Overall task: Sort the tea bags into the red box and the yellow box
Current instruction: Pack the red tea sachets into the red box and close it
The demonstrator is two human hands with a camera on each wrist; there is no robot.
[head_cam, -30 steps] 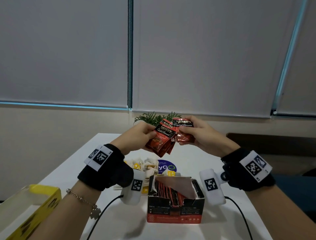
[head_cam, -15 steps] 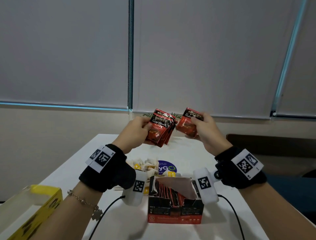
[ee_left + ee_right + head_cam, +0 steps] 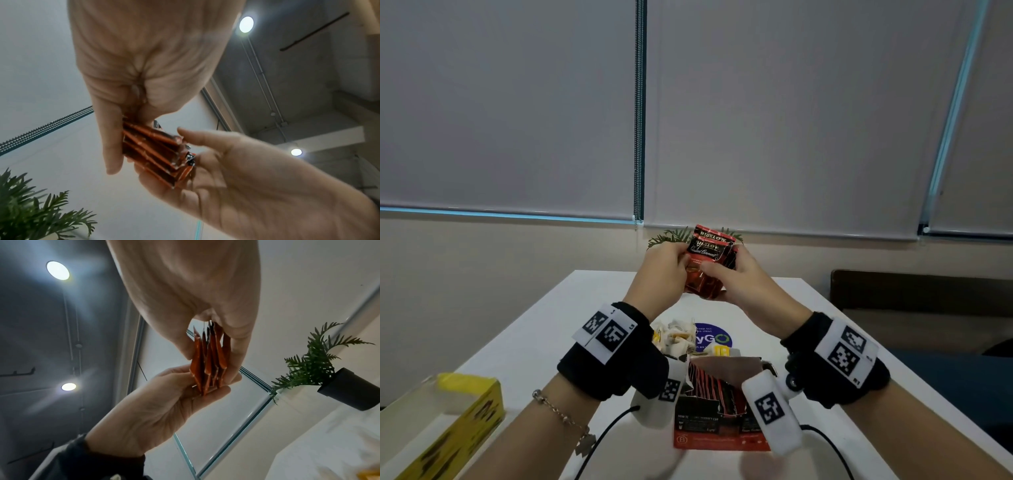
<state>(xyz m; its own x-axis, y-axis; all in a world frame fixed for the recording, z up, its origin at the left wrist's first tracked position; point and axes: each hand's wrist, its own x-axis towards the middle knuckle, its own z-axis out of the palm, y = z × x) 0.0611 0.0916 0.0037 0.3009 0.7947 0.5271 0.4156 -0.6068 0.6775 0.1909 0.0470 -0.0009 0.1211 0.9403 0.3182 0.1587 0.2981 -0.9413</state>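
Note:
A stack of red tea bags point(image 3: 707, 263) is held upright in the air above the far part of the white table point(image 3: 571, 308). My left hand point(image 3: 664, 270) grips its left side and my right hand point(image 3: 743, 284) grips its right side. In the left wrist view my left hand point(image 3: 131, 81) pinches the red tea bags point(image 3: 156, 151) edge-on. My right hand point(image 3: 195, 288) pinches the same stack point(image 3: 209, 363) from above. The open red box point(image 3: 719, 431) stands near me with red tea bags inside. At the lower left stands the yellow box point(image 3: 458, 421).
A pile of white and yellow tea bags point(image 3: 678, 339) lies behind the red box beside a round blue sticker point(image 3: 714, 339). A small green plant point(image 3: 671, 236) stands at the table's far edge. A dark bench point(image 3: 928, 291) is on the right.
Half a second ago my right hand held one red tea bag apart from the left hand's stack. The hands have come together and the bags now form one stack.

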